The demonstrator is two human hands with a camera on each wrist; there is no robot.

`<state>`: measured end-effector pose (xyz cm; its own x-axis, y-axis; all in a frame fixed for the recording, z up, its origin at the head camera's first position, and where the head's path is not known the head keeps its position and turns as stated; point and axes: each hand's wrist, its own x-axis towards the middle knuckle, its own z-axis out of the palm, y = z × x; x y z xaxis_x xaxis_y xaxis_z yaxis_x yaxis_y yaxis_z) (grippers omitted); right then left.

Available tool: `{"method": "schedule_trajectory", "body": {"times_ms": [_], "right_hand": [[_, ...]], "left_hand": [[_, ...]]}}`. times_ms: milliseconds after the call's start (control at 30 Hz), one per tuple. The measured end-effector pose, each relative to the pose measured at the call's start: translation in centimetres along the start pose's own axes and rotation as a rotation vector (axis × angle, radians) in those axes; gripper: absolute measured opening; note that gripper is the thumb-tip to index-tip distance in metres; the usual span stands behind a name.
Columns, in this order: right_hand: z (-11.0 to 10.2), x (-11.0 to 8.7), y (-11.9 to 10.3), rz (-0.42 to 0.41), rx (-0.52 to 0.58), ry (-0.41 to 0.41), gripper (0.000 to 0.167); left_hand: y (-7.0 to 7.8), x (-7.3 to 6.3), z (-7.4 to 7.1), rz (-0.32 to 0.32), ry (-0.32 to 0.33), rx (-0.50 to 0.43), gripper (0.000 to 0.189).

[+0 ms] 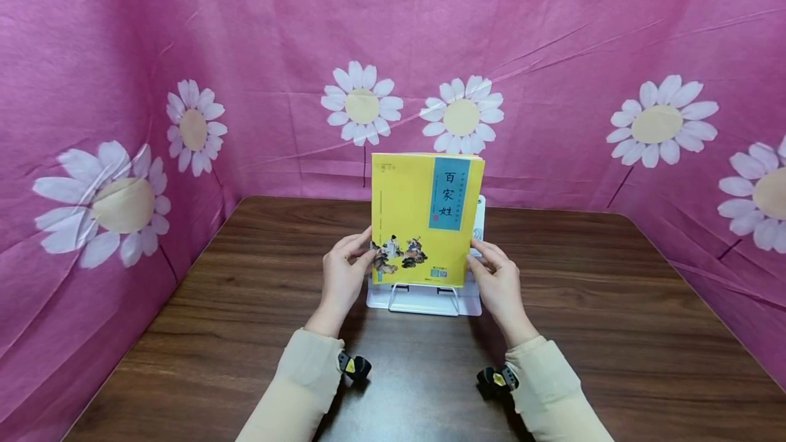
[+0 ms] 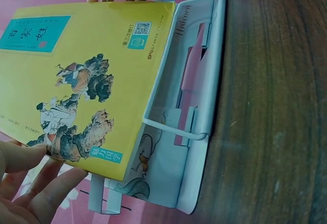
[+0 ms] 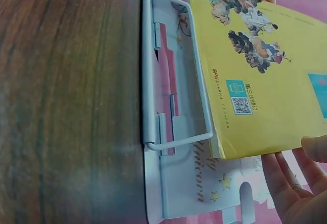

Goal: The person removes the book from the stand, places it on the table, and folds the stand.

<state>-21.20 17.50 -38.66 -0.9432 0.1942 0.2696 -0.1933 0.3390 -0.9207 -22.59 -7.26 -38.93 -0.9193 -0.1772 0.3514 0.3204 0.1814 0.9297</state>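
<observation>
A yellow book (image 1: 417, 217) with a blue title panel and painted figures on its cover stands tilted back in front of a white book stand (image 1: 377, 300). My left hand (image 1: 344, 277) pinches its left edge low down, thumb (image 2: 25, 155) on the cover and fingers behind. At the lower right edge, my right hand (image 1: 500, 285) grips the book the same way, its thumb (image 3: 314, 147) on the front. The stand's white wire holder (image 3: 179, 143) lies just below the book's bottom edge; whether that edge bears on it I cannot tell. Most of the stand's back panel is hidden.
A dark wooden table (image 1: 614, 333) lies under the stand. Pink cloth (image 1: 276, 39) with white daisies hangs behind it and along both sides. Black wrist cameras (image 1: 356, 367) are strapped at both sleeves. Gold stars and lettering decorate the stand's panel (image 3: 230, 198).
</observation>
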Motion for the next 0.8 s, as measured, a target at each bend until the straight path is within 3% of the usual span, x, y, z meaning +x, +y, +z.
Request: {"method": "schedule_trajectory", "body": {"times_ms": [533, 800], "right_hand": [[-0.1, -0.3, -1.0, -0.062, 0.065, 0.058, 0.033], [-0.4, -0.2, -0.7, -0.061, 0.029, 0.081, 0.033]], "left_hand": [[0.8, 0.0, -0.4, 0.062, 0.006, -0.005, 0.041], [1.4, 0.0, -0.7, 0.042, -0.018, -0.017, 0.04]]}}
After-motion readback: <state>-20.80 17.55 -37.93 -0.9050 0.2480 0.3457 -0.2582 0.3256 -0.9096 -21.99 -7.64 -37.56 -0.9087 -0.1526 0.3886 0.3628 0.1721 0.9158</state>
